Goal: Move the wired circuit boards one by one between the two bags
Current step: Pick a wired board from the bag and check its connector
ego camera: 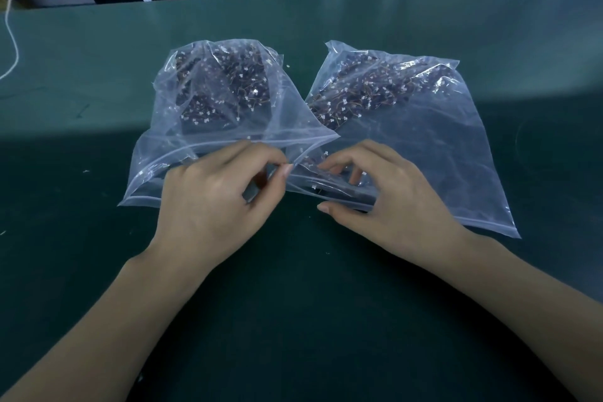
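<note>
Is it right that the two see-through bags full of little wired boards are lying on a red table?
Not quite. The two bags of wired boards do lie on a table, but the head view shows it is dark green, not red.

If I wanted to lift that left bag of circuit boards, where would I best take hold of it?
Probably by the near mouth edge of the left bag, from the person's side: there the plastic lies flat and free of boards, which sit heaped at the far end. The left hand already pinches it there.
</note>
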